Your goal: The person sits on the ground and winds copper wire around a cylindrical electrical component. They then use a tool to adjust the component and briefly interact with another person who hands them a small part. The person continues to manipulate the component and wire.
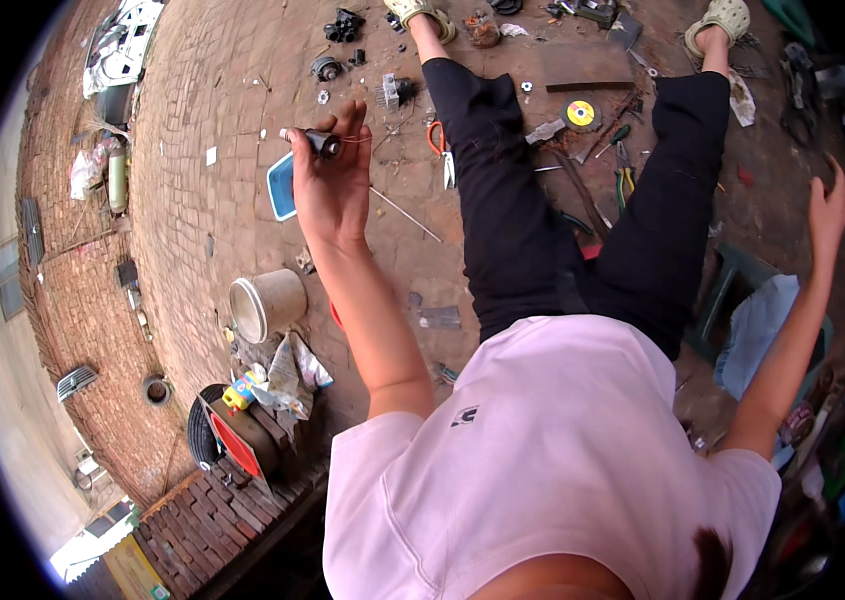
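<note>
My left hand [335, 190] is raised over the brick ground with its palm up. Its fingers close around a small black cylindrical part [323, 144] that has a round end and thin copper-coloured wires. Below that hand lies a blue plastic tray [283, 188], partly hidden by my wrist. Off to the right, my right hand [829, 205] is held out with its fingers apart and nothing visible in them. Dark tools or parts [801, 95] lie beyond it, too dim to make out. A green plastic stool [728, 290] with pale blue cloth stands beside my right forearm.
Between my legs lie a yellow-centred cutting disc [580, 114], a flat metal block [588, 68] and green-and-yellow pliers [625, 178]. Orange-handled scissors [443, 152] rest near my left leg. Several dark motor parts [326, 68] sit farther off. A white bucket [269, 305] stands at left.
</note>
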A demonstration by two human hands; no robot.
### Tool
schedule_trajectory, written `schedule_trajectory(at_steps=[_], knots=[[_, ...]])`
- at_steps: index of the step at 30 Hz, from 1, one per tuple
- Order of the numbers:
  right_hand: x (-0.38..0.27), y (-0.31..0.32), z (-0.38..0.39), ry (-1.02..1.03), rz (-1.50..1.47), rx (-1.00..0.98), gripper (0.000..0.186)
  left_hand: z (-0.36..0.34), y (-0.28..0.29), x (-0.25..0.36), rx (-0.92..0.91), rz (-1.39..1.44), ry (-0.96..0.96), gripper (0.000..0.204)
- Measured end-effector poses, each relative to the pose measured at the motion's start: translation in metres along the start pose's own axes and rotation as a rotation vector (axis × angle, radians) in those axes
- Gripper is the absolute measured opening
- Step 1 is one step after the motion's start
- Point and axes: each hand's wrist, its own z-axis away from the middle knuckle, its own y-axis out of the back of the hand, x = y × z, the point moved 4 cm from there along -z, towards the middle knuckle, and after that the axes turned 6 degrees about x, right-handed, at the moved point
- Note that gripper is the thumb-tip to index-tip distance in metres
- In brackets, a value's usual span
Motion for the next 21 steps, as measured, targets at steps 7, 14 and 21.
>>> schedule_trajectory(at_steps=[7, 14, 21], knots=[[-0.355, 0.010, 0.110, 0.501, -1.095, -0.337, 0.022, 0.026, -0.058, -0.034, -0.088, -0.026, 0.069, 0.044], [-0.405, -0.003, 0.149, 0.649, -0.979, 0.049, 0.020, 0.049, -0.071, -0.049, -0.187, -0.036, 0.032, 0.044], [-0.398, -0.008, 0.144, 0.642, -0.915, 0.209, 0.015, 0.054, -0.073, -0.064, -0.136, 0.012, 0.100, 0.044]])
